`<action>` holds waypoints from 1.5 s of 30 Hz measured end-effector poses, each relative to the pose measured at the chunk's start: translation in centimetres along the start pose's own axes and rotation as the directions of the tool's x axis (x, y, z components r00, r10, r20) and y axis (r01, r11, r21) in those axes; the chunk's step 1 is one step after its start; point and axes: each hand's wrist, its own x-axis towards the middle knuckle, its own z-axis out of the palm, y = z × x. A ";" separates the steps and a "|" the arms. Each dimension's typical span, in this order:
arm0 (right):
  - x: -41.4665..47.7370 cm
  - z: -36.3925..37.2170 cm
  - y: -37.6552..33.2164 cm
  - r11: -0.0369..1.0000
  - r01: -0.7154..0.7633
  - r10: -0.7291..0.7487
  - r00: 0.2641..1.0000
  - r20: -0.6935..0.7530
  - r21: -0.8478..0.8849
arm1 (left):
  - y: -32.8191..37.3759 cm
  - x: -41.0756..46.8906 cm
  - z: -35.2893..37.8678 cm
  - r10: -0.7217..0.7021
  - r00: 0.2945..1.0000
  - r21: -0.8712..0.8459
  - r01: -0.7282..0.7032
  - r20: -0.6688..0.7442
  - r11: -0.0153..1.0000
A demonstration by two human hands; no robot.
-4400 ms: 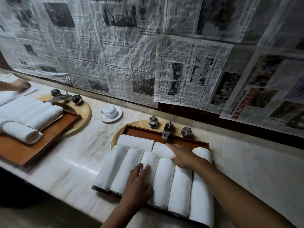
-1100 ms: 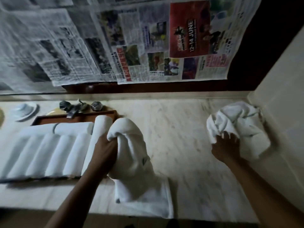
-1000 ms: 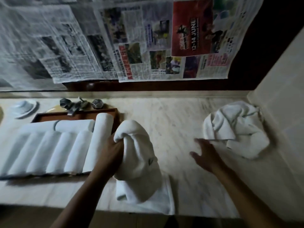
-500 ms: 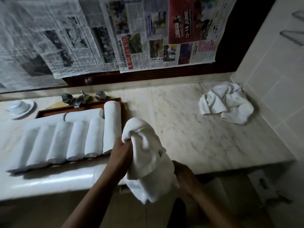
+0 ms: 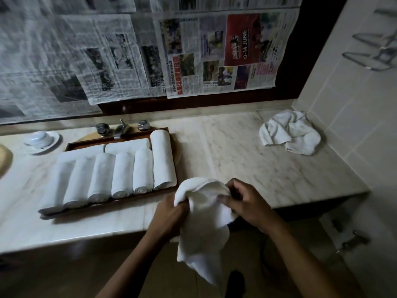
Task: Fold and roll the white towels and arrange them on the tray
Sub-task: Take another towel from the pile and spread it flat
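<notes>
Both hands have come together on one loose white towel (image 5: 204, 220), where a moment ago only the left hand had it and the right hand was just reaching in. That towel now hangs in the air off the front edge of the worktop (image 5: 247, 160), just past the near right corner of the tray (image 5: 86, 208).

The left hand (image 5: 169, 214) has its grip shut tight on the left side of the towel's top. The right hand (image 5: 247, 203) has its grip pinched on the right side of the top, with the thumb on the cloth. The rest of the towel droops down between the two arms toward the floor.

The brown tray sits on the worktop, over a sink. On the tray lie rolled towels (image 5: 122, 175). Six rolls lie side by side and point from the front of the tray to the back. The roll at the right end of the tray is the longest. Two more rolls lie crosswise behind the shorter ones, at the back of the tray.

Behind the tray stands a tap (image 5: 121, 131) with a knob on each side. Left of the tray, near the tap, is a small white dish (image 5: 40, 139). Far to the right of the tray, in the corner by the tiled wall, lies a crumpled pile of towels (image 5: 290, 132). Newspaper (image 5: 150, 52) covers the wall behind the tray.
</notes>
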 end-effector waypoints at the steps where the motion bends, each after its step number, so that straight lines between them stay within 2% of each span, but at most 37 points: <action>1: 0.1 -0.4 -0.6 0.999 0.014 -0.014 1.000 -0.011 0.043 | -0.3 -0.2 -0.7 -0.012 1.000 0.043 0.012 -0.001 0.999; 5: 0.6 -0.8 -3.8 0.993 0.090 -0.087 0.996 -0.031 0.076 | -1.9 -0.4 -1.7 0.071 0.996 0.201 -0.082 0.060 0.976; 9: 1.0 1.3 -6.5 0.986 0.142 -0.136 0.988 0.074 -0.085 | -0.2 -1.3 -1.0 0.301 0.953 0.060 -0.299 -0.023 0.952; 12: 1.5 2.5 -7.0 0.975 0.198 -0.190 0.978 0.085 -0.096 | 1.7 -0.9 -0.7 0.420 0.902 0.080 -0.414 -0.096 0.907; 14: 1.8 2.2 -6.9 0.971 0.217 -0.218 0.976 0.004 -0.098 | 1.9 -0.2 -1.3 0.389 0.913 0.072 -0.383 -0.121 0.921; 16: 2.1 1.5 -6.2 0.964 0.199 -0.204 0.979 -0.010 -0.174 | 2.5 0.0 -2.2 0.339 0.936 -0.046 -0.344 -0.092 0.938; 19: 2.4 1.1 -4.0 0.878 0.147 -0.123 0.989 0.081 -0.455 | 3.2 0.1 -3.4 0.238 0.969 -0.299 -0.249 -0.071 0.921; 20: 2.3 1.1 -3.2 0.875 0.136 -0.106 0.990 0.090 -0.464 | 3.2 0.1 -3.6 0.212 0.975 -0.353 -0.223 -0.070 0.909; 22: 2.0 1.1 -2.8 0.922 0.132 -0.117 0.991 0.061 -0.363 | 2.7 0.3 -3.9 0.182 0.982 -0.401 -0.183 -0.039 0.898; 25: 1.9 1.2 -4.1 0.930 0.205 -0.227 0.973 -0.041 -0.305 | 2.7 0.2 -3.9 0.139 0.990 -0.374 -0.122 0.021 0.919; 27: 2.1 1.3 -4.8 0.916 0.245 -0.272 0.961 -0.045 -0.318 | 2.9 0.2 -3.5 0.141 0.990 -0.311 -0.140 -0.019 0.940; 30: 2.4 0.9 -5.4 0.920 0.264 -0.285 0.958 -0.032 -0.290 | 3.0 0.3 -3.7 0.179 0.975 -0.377 -0.215 -0.129 0.901; 33: 2.1 -0.2 -5.3 0.942 0.227 -0.210 0.973 0.091 -0.249 | 2.1 1.0 -5.3 0.231 0.948 -0.313 -0.293 -0.221 0.904; 35: 1.7 -0.5 -4.2 0.907 0.172 -0.117 0.980 0.162 -0.385 | 1.5 1.8 -6.5 0.272 0.925 -0.189 -0.326 -0.266 0.926; 37: 1.7 -0.5 -2.1 0.834 0.083 -0.002 0.989 0.149 -0.545 | 0.6 2.4 -7.6 0.315 0.898 -0.039 -0.343 -0.309 0.939; 40: 1.3 -0.3 1.1 0.799 -0.029 0.096 0.992 0.080 -0.600 | -0.9 2.5 -7.9 0.340 0.888 0.148 -0.309 -0.309 0.940; 42: 0.7 -0.2 3.0 0.808 -0.060 0.126 0.989 0.072 -0.586 | -2.2 2.1 -7.3 0.317 0.917 0.131 -0.292 -0.244 0.947; 45: -0.1 -0.5 6.3 0.808 -0.117 0.211 0.973 0.098 -0.578 | -4.8 1.7 -5.9 0.210 0.972 -0.090 -0.220 -0.109 0.971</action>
